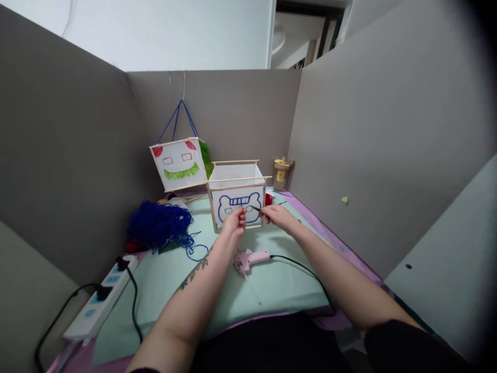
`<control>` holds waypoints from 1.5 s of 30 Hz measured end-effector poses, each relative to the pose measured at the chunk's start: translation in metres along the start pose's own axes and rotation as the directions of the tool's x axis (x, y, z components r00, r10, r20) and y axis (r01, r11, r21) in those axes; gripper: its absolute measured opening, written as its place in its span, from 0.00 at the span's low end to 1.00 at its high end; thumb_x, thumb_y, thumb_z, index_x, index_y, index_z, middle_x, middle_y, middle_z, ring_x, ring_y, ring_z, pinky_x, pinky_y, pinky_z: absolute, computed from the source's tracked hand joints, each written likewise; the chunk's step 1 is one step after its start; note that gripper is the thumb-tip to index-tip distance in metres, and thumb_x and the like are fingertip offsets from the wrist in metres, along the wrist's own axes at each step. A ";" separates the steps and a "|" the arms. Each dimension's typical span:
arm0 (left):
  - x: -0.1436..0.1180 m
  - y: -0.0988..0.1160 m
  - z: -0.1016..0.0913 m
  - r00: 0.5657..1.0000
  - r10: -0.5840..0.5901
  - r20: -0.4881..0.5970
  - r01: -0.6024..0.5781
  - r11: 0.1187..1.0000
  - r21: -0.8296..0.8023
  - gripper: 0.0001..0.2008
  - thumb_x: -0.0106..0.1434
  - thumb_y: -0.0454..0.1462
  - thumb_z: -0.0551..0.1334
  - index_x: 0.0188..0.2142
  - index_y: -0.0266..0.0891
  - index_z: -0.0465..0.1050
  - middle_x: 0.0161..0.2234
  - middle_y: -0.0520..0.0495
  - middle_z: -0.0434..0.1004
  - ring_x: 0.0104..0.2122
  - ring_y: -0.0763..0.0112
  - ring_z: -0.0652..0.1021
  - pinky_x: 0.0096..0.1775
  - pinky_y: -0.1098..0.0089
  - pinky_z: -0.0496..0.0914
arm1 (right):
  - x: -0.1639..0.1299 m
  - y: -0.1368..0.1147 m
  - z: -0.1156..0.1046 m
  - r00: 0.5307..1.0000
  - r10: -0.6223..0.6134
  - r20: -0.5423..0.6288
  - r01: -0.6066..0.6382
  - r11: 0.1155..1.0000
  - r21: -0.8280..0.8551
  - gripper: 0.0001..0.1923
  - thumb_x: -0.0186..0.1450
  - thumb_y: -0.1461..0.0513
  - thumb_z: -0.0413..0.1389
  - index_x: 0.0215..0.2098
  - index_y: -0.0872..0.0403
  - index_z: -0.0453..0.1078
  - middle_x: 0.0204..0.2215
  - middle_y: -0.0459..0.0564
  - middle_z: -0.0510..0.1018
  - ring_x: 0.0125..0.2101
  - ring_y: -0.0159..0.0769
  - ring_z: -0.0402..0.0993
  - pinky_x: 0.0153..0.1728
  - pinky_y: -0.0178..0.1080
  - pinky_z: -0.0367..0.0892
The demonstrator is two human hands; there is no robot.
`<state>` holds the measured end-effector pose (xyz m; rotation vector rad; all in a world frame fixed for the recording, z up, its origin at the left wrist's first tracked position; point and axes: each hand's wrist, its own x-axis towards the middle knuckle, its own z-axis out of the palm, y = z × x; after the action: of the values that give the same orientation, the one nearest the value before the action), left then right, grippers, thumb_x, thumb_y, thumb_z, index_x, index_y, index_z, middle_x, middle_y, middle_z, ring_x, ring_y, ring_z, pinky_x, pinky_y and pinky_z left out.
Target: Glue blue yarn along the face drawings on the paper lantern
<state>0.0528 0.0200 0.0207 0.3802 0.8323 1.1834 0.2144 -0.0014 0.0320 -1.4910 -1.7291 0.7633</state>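
In front of me stands a box-shaped paper lantern [216, 192] with white panels and a frame of thin wooden sticks. Its front panel bears a blue outlined animal face [253, 197]. My left hand [235, 221] is at this panel, thumb and fingers pinched together; whatever is between them is too small to make out. Closed around a thin, dark, pointed tool [256, 209] is my right hand [280, 216], and the tool's tip points at the face close to the left fingertips. Below the hands, a pink hot glue gun [252, 258] with a glue stick lies on the pale green sheet [217, 295].
A tangled heap of blue yarn [157, 224] is on the left, behind a white power strip [104, 298] with black cords. A decorated lantern [179, 167] hangs at the back. At the far right corner stands a small yellow-brown container [280, 173]. Grey partitions [373, 129] surround the table.
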 end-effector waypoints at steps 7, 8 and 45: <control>0.005 -0.003 0.000 0.999 0.016 0.034 -0.015 0.999 -0.038 0.08 0.59 0.30 0.60 0.26 0.33 0.63 0.19 0.56 0.63 0.11 0.90 0.57 0.11 0.86 0.46 | 0.021 -0.006 0.000 0.990 0.127 0.058 -0.131 0.990 0.060 0.15 0.59 0.56 0.52 0.25 0.58 0.75 0.14 0.46 0.71 0.13 0.25 0.54 0.15 0.31 0.51; 0.005 -0.003 0.000 0.999 0.019 0.035 -0.018 0.999 -0.043 0.08 0.59 0.30 0.60 0.25 0.34 0.63 0.19 0.56 0.62 0.11 0.90 0.56 0.11 0.86 0.46 | 0.022 -0.008 0.000 0.990 0.130 0.062 -0.133 0.990 0.050 0.15 0.59 0.56 0.52 0.25 0.58 0.75 0.14 0.46 0.71 0.13 0.25 0.54 0.15 0.31 0.51; -0.007 0.006 -0.033 0.964 0.254 0.076 -0.254 0.808 0.532 0.06 0.52 0.32 0.62 0.21 0.34 0.67 0.16 0.54 0.63 0.14 0.83 0.59 0.15 0.80 0.49 | 0.014 0.001 -0.017 0.974 0.144 0.174 -0.078 0.937 -0.340 0.15 0.58 0.54 0.54 0.26 0.56 0.76 0.19 0.48 0.75 0.18 0.29 0.63 0.20 0.32 0.56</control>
<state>0.0238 0.0103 0.0059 0.9840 1.1395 1.1782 0.2285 0.0123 0.0427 -1.8031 -2.0119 0.7226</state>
